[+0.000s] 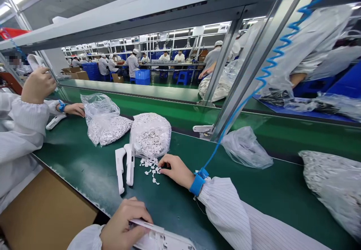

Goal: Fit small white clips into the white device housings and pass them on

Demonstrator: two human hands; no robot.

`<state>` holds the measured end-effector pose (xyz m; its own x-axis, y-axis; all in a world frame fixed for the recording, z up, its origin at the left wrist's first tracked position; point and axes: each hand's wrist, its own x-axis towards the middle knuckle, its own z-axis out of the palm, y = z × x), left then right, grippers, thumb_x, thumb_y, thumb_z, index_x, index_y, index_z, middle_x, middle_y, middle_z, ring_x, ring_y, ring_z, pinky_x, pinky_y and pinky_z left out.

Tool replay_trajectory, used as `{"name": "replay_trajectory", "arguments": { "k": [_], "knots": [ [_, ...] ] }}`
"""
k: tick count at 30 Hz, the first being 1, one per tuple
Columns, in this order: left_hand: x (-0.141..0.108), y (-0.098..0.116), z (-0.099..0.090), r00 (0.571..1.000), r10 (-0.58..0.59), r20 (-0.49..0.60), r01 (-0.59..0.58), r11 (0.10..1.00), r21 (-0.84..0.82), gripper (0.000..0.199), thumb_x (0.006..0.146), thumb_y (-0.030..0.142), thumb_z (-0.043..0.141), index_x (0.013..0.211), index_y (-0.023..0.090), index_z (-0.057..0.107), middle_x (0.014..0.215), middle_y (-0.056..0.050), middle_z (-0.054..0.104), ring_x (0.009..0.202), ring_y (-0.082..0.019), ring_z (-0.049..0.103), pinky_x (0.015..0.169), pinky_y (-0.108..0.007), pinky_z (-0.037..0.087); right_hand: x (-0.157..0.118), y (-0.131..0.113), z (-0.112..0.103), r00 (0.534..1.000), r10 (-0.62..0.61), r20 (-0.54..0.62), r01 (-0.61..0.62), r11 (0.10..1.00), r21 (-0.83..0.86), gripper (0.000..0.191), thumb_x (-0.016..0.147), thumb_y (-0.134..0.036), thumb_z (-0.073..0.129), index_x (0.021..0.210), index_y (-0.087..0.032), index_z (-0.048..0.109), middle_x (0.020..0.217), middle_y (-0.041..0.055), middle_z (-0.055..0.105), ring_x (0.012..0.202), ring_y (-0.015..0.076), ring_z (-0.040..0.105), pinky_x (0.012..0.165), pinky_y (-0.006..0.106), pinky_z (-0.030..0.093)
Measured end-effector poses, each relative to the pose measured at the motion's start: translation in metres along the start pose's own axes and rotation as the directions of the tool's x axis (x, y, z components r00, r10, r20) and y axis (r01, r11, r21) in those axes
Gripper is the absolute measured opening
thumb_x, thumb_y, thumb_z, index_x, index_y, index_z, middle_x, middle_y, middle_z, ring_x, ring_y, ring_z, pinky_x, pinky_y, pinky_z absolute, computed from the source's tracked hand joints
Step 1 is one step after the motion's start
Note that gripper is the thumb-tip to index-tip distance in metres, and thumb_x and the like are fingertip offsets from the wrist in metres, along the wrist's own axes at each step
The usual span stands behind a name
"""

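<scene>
My left hand (126, 220), near the table's front edge, is closed around a long white plastic housing (169, 240) with moulded ribs inside; the frame's bottom edge cuts it off. My right hand (177, 169), wearing a blue wrist strap (199, 182), reaches to a scatter of small white plastic pieces (150, 163). Its thumb and forefinger pinch at one of these pieces. The pieces lie before an open clear bag (150, 135) full of more like them. Left of them, two white handle-shaped shells (120, 171) lie side by side on the green tabletop (84, 171).
Another bag of white pieces (108, 129) stands further left, beside a co-worker's hand (75, 109). A crumpled clear bag (246, 148) and a full bag (335, 182) lie right. A metal post (254, 69) rises behind; a coiled blue cord (265, 69) runs to my wrist strap.
</scene>
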<state>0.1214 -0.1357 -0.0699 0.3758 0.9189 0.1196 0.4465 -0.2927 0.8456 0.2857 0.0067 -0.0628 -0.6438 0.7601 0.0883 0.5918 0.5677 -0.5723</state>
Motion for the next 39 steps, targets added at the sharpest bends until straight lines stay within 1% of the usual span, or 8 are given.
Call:
{"name": "replay_trajectory", "arguments": {
  "k": [3,6,11,14,17,20,26,39],
  "knots": [
    [0.005,0.003,0.003,0.991,-0.132,-0.027,0.132,0.991,0.007,0.030,0.077,0.035,0.041,0.067,0.015,0.061,0.066,-0.006,0.060,0.065,-0.017,0.052,0.069,-0.028,0.034,0.000,-0.001,-0.001,0.999,-0.022,-0.033,0.024,0.999,0.038,0.012,0.079,-0.019,0.060,0.070,-0.012,0.058,0.076,-0.0007,0.059,0.076,0.0128,0.055,0.071,0.031,0.045],
    [0.012,0.009,0.003,0.952,-0.293,-0.088,0.293,0.956,-0.012,0.030,0.077,0.034,0.038,0.063,0.015,0.057,0.065,-0.003,0.057,0.069,-0.017,0.051,0.067,-0.026,0.035,-0.003,-0.005,-0.007,0.996,-0.027,-0.089,0.035,0.995,0.095,0.007,0.077,-0.011,0.059,0.070,-0.013,0.059,0.069,-0.0014,0.060,0.066,0.0116,0.057,0.063,0.026,0.046],
    [0.032,0.019,0.010,0.866,-0.499,-0.037,0.470,0.838,-0.278,0.034,0.077,0.032,0.027,0.072,0.016,0.056,0.055,0.002,0.044,0.041,-0.012,0.045,0.038,-0.021,0.031,-0.028,-0.023,-0.029,0.981,-0.098,-0.168,0.125,0.980,0.153,0.011,0.077,-0.011,0.052,0.069,-0.015,0.059,0.065,0.0007,0.061,0.058,0.0120,0.056,0.053,0.021,0.045],
    [0.039,0.023,0.015,0.866,-0.494,-0.078,0.443,0.830,-0.340,0.031,0.075,0.033,0.030,0.071,0.017,0.056,0.058,0.001,0.045,0.048,-0.014,0.047,0.037,-0.020,0.032,-0.051,-0.034,-0.032,0.969,-0.200,-0.146,0.220,0.966,0.135,0.015,0.080,-0.015,0.048,0.074,-0.017,0.062,0.071,0.0027,0.060,0.063,0.0136,0.056,0.055,0.024,0.043],
    [0.040,0.025,0.019,0.887,-0.445,-0.127,0.380,0.857,-0.348,0.029,0.074,0.031,0.031,0.065,0.016,0.055,0.060,0.000,0.048,0.059,-0.014,0.048,0.045,-0.020,0.034,-0.072,-0.036,-0.021,0.953,-0.281,-0.110,0.293,0.950,0.106,0.021,0.086,-0.017,0.042,0.080,-0.018,0.062,0.074,0.0040,0.060,0.065,0.0137,0.055,0.055,0.024,0.043],
    [0.039,0.024,0.018,0.904,-0.408,-0.125,0.344,0.870,-0.352,0.028,0.074,0.028,0.031,0.063,0.016,0.055,0.060,0.000,0.050,0.059,-0.013,0.046,0.054,-0.021,0.033,-0.083,-0.035,-0.006,0.938,-0.301,-0.174,0.323,0.940,0.111,0.020,0.088,-0.018,0.041,0.080,-0.018,0.059,0.071,0.0032,0.059,0.062,0.0130,0.054,0.053,0.023,0.042],
    [0.040,0.020,0.018,0.911,-0.387,-0.143,0.333,0.894,-0.299,0.027,0.073,0.025,0.032,0.062,0.015,0.054,0.058,0.001,0.049,0.058,-0.012,0.044,0.055,-0.023,0.028,-0.084,-0.034,0.010,0.915,-0.338,-0.222,0.369,0.922,0.116,0.019,0.088,-0.017,0.041,0.080,-0.017,0.058,0.069,0.0028,0.058,0.062,0.0124,0.053,0.053,0.023,0.042],
    [0.038,0.020,0.021,0.911,-0.382,-0.155,0.328,0.899,-0.289,0.024,0.072,0.022,0.033,0.060,0.016,0.053,0.056,0.002,0.048,0.057,-0.011,0.042,0.054,-0.023,0.027,-0.084,-0.033,0.015,0.888,-0.385,-0.251,0.414,0.907,0.072,0.019,0.087,-0.012,0.043,0.077,-0.015,0.059,0.069,0.0038,0.058,0.062,0.0122,0.052,0.053,0.022,0.042]
  ]
}}
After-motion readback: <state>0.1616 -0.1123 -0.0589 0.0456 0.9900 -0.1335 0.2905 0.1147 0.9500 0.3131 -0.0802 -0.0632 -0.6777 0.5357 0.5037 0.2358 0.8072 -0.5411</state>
